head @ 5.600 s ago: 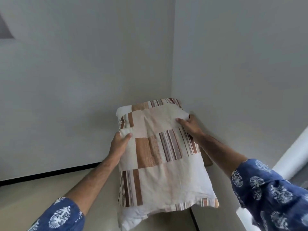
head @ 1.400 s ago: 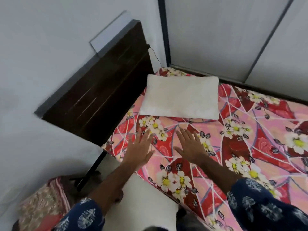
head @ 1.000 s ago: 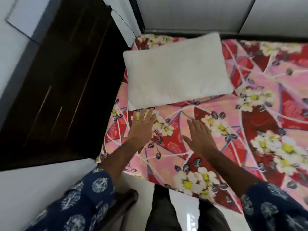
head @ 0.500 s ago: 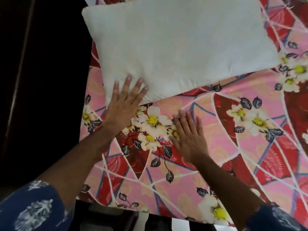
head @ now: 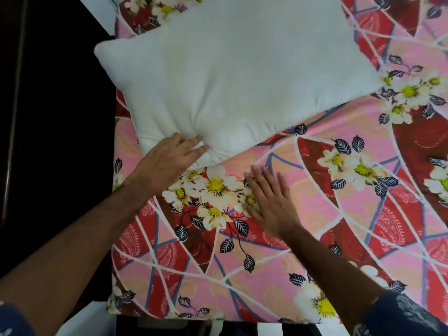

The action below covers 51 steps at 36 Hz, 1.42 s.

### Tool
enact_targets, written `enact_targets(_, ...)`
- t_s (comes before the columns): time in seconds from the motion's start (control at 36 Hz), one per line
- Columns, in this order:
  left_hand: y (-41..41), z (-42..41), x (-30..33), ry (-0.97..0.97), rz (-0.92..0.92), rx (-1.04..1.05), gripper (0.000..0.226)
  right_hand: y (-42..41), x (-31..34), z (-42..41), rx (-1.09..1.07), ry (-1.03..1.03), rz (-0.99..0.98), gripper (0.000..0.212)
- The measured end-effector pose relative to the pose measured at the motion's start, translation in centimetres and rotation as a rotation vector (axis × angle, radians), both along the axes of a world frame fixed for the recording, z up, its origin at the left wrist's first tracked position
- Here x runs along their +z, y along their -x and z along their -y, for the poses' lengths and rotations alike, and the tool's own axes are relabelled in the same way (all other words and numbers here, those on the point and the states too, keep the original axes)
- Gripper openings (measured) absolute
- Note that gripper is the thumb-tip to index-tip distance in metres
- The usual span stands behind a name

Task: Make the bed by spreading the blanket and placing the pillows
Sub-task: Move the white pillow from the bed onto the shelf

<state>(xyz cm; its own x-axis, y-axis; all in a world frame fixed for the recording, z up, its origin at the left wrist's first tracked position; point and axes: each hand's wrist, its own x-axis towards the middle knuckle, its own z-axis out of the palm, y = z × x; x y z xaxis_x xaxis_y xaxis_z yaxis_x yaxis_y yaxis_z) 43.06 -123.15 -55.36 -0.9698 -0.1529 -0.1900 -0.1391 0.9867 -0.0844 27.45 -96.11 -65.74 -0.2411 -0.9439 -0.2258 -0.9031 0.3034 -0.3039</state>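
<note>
At the near pillow edge, left hand grips it; right hand lies flat on blanket.

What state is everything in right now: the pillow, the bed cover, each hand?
floral blanket: spread out flat.
white pillow: lying askew on the floral blanket, near edge dented.
left hand: fingers curled, gripping the white pillow's near edge.
right hand: fingers straight, palm flat on the floral blanket.

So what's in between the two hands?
Just bare flowered blanket, between the left hand gripping the white pillow and the right hand, in the head view.
</note>
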Motion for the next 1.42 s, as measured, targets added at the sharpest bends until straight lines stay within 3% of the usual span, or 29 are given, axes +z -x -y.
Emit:
enact_targets(0.08, 1.0, -3.5, 1.7, -0.081, -0.045, -0.052, 0.076, 0.3, 1.2, 0.6, -0.136, 0.093, 0.287, 0.071)
enact_targets(0.19, 2.8, -12.3, 3.6, -0.193, -0.114, -0.102, 0.053, 1.1, 5.0, 0.3, -0.805, 0.437, 1.051, 0.051)
enact_targets(0.28, 4.4, -19.9, 4.4, -0.245, -0.117, -0.145, 0.047, 3.0, 7.2, -2.1, -1.212, 0.591, 1.347, 0.047)
enact_targets(0.33, 5.3, -24.8, 4.8, -0.237, -0.096, -0.176, 0.039, 4.7, 7.4, -4.7, -1.284, 0.556, 1.409, 0.049)
enact_targets(0.42, 6.0, -31.3, 5.0, -0.239, -0.022, -0.239, 0.026, 6.8, 7.8, -7.9, -1.282, 0.344, 1.343, 0.065)
enact_targets(0.5, 6.6, -34.0, 4.5, -0.309, 0.050, -0.240, 0.032, 8.2, 8.3, -9.5, -1.161, 0.268, 1.210, 0.034)
enact_targets(0.58, 7.5, -32.6, 2.4, -0.372, -0.059, -0.190, 0.030, 9.3, 8.4, -10.2, -1.102, 0.224, 1.199, 0.009)
enact_targets(0.67, 7.6, -27.5, 0.6, -0.337, -0.229, -0.044, 0.040, 9.7, 7.8, -10.4, -1.105, 0.207, 1.204, 0.022)
enact_targets(0.72, 7.1, -23.1, 0.5, -0.306, -0.232, 0.068, 0.051, 9.9, 7.5, -10.1, -1.095, 0.195, 1.202, 0.038)
enact_targets(0.89, 5.1, -12.8, -0.5, -0.303, -0.187, 0.744, 0.077, 9.7, 6.9, -9.6, -1.127, 0.183, 1.191, 0.052)
enact_targets(0.97, 4.4, -10.2, -1.8, -0.699, -0.302, 1.170, 0.098, 9.6, 7.0, -9.5, -1.138, 0.178, 1.189, 0.046)
enact_targets(1.03, 4.2, -10.3, -1.9, -0.936, -0.378, 1.306, 0.094, 9.4, 7.0, -9.5, -1.143, 0.174, 1.199, 0.047)
enact_targets(1.11, 4.3, -11.8, -1.7, -0.987, -0.406, 1.327, 0.074, 9.3, 7.2, -9.7, -1.143, 0.173, 1.223, 0.048)
enact_targets(1.22, 3.9, -12.7, -1.2, -0.964, -0.429, 1.307, 0.070, 9.5, 8.0, -10.9, -1.128, 0.143, 1.210, 0.048)
enact_targets(1.42, 2.2, -13.9, 0.5, -1.117, -0.218, 1.243, 0.070, 6.5, 9.6, -15.5, -1.209, 0.140, 1.074, 0.045)
